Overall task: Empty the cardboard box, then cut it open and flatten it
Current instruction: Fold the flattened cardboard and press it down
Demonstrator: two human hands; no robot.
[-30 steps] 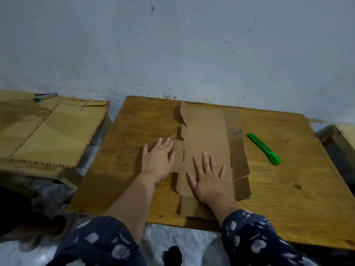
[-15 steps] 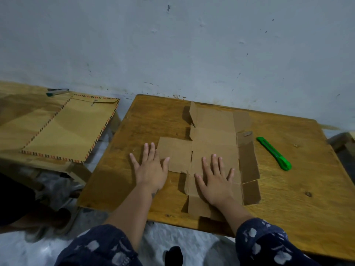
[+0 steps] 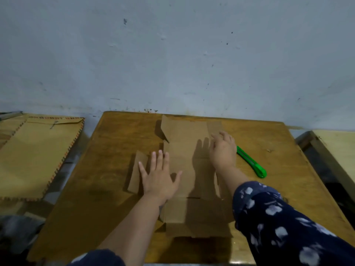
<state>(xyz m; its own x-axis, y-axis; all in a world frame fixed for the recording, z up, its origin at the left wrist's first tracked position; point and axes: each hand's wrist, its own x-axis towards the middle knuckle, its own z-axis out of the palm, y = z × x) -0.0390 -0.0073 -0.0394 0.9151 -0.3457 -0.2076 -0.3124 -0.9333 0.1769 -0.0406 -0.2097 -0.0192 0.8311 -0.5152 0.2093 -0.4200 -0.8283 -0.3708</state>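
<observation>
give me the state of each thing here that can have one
brown cardboard box: cut open, spread nearly flat on the wooden table, far-left flap raised
green plastic utility knife: lying on the table, unheld
left hand: open, palm down on the cardboard
right hand: open, over the box's right side
tan paper envelope: closed, lying flat

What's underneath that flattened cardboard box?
The cardboard box lies opened out on the wooden table. The left hand presses on it. Whether anything lies beneath cannot be seen; the cardboard covers it.
</observation>
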